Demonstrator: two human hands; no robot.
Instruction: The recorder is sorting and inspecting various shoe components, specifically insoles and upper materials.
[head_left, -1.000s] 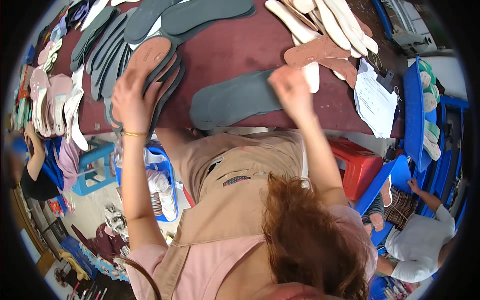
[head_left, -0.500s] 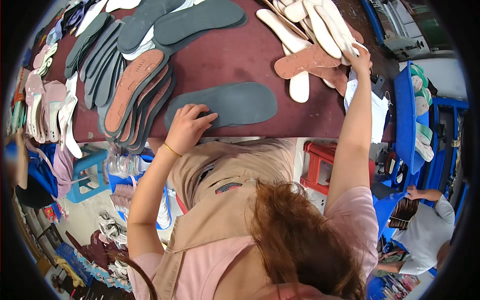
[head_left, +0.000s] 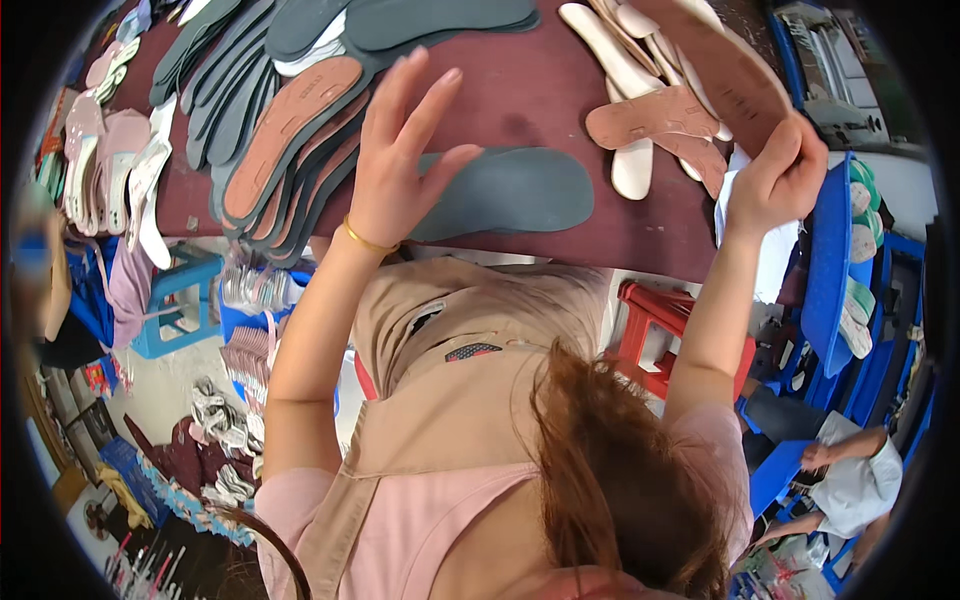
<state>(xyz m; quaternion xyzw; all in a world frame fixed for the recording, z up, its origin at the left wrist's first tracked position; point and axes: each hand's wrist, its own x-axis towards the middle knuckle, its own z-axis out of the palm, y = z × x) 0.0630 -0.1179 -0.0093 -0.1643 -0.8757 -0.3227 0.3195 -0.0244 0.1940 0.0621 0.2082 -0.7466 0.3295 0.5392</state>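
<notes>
My right hand (head_left: 782, 175) grips the near end of a brown insole board (head_left: 728, 70) and holds it up over the right side of the table, its far end pointing away. Beneath it lies a pile of cream insole pieces (head_left: 618, 60), with another brown board (head_left: 650, 117) resting across them. My left hand (head_left: 398, 165) is raised, fingers spread, holding nothing. It partly covers a single dark grey foam sole (head_left: 525, 195) lying flat near the table's front edge. To its left stands a fanned stack of grey soles topped with brown boards (head_left: 283, 145).
More grey soles (head_left: 440, 20) lie along the back of the dark red table (head_left: 640, 238). Pale shoe parts (head_left: 85, 155) sit at the left end. Blue trays (head_left: 835, 270) and a red stool (head_left: 645, 330) stand at right; another person (head_left: 855, 470) works there.
My left hand has lifted off the grey sole and opened. My right hand has taken a brown board from the pile and raised it. The whole view has shifted a little.
</notes>
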